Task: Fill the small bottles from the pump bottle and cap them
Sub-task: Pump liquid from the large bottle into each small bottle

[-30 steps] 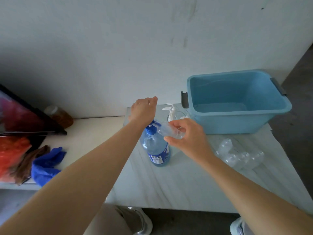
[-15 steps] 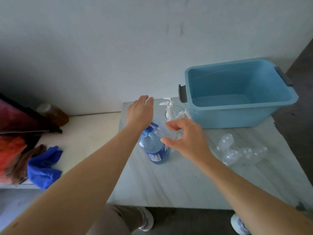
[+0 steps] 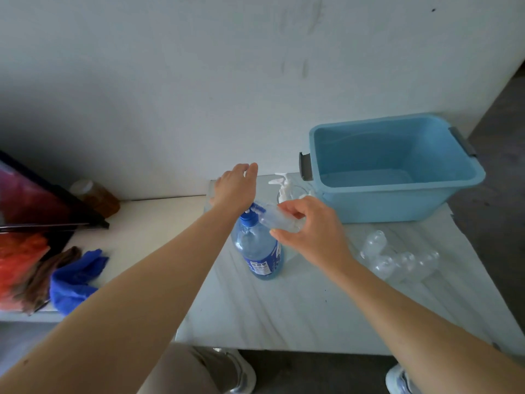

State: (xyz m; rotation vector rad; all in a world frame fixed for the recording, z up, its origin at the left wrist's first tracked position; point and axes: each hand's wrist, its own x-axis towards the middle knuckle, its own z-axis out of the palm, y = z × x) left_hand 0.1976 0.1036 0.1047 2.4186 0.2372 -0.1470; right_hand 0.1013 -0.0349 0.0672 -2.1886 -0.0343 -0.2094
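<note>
Palm down and flat, the left hand (image 3: 234,186) covers the pump bottle (image 3: 259,251) at frame centre; the right hand (image 3: 312,228) pinches a small bottle (image 3: 277,219) at its spout; spare bottles (image 3: 397,261) lie centre right, below a blue tub (image 3: 397,201).

Free room and obstacles on the table (image 3: 284,314). The near half of its top lay bare between the two forearms and was open from the front edge. The pump bottle (image 3: 260,251) stood at centre, with the left hand (image 3: 234,186) above its head and the right hand (image 3: 309,231) just beside it to the right. A white dispenser (image 3: 284,186) and the blue tub (image 3: 397,203) blocked the rear right. Loose empty bottles (image 3: 397,260) occupied the right side, in front of the tub. The wall (image 3: 199,95) closed the far edge.
</note>
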